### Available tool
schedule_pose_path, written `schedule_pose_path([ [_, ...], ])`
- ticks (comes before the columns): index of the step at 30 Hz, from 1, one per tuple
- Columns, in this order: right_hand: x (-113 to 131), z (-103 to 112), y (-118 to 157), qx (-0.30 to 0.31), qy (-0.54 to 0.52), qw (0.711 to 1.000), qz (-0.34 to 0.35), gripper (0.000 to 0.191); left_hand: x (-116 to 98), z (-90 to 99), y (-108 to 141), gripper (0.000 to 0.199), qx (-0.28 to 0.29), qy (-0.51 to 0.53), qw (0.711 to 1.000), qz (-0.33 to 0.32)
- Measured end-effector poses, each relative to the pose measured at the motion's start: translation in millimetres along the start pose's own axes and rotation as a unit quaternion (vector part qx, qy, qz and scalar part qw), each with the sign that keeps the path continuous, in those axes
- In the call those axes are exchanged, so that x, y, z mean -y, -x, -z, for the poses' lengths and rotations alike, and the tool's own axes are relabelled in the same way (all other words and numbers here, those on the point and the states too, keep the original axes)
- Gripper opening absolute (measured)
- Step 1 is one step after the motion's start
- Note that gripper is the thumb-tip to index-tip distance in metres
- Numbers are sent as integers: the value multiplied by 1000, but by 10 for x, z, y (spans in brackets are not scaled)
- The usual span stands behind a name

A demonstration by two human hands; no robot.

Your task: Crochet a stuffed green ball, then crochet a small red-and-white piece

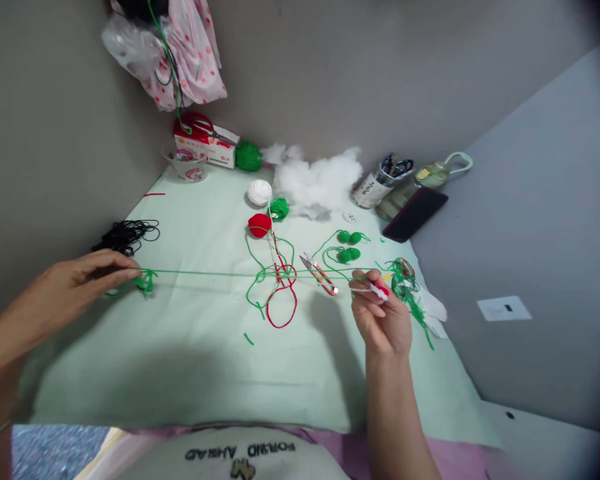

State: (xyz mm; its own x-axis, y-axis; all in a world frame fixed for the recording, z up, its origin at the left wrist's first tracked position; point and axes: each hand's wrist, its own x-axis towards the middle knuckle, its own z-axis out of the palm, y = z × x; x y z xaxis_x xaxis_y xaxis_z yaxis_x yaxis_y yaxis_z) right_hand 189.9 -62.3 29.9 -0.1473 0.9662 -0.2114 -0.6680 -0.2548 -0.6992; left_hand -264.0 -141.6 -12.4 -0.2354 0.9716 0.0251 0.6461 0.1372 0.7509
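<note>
My left hand point(87, 280) is at the left side of the table, thumb and fingers pinched on green yarn point(200, 272). That yarn runs taut across to my right hand point(383, 320). Just beyond the left fingertips is a small tangle of green yarn point(145, 283). In my right hand is a small red and white crocheted piece point(379, 291), with a white strand trailing from it. Loops of red yarn point(282, 325) and green yarn lie under the stretched strand. Orange-handled thread snips point(321, 276) rest between the hands, nearer the right one.
Behind are a red yarn ball point(259, 225), a white yarn ball point(259, 193), green yarn balls point(249, 157) and white stuffing point(317, 179). Small green balls point(349, 255) and yarn scraps point(409, 287) lie right. A phone point(415, 214) leans against a bottle. Black cord point(125, 237) sits left.
</note>
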Motion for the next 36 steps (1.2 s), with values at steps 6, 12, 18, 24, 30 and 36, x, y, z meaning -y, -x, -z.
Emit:
schedule_pose_path([
  [6, 231, 32, -268, 17, 48, 999, -5, 24, -155, -87, 114, 10, 69, 167, 982, 61],
  [12, 105, 73, -329, -17, 164, 977, -135, 29, -633, -473, 284, 19, 145, 391, 898, 140],
  [18, -92, 39, -24, 65, 263, 945, -182, 16, -860, -645, 280, 24, 233, 448, 851, 144],
  [24, -472, -441, 74, 181, 212, 933, -226, 38, -1051, -776, 217, 27, 310, 440, 835, 115],
  [30, -920, -679, -55, 249, 216, 908, -258, 17, -1109, -794, 241, 26, 326, 427, 836, 108],
  [36, -779, -513, -134, 144, 162, 940, -264, 20, -943, -640, 202, 26, 253, 389, 877, 123],
])
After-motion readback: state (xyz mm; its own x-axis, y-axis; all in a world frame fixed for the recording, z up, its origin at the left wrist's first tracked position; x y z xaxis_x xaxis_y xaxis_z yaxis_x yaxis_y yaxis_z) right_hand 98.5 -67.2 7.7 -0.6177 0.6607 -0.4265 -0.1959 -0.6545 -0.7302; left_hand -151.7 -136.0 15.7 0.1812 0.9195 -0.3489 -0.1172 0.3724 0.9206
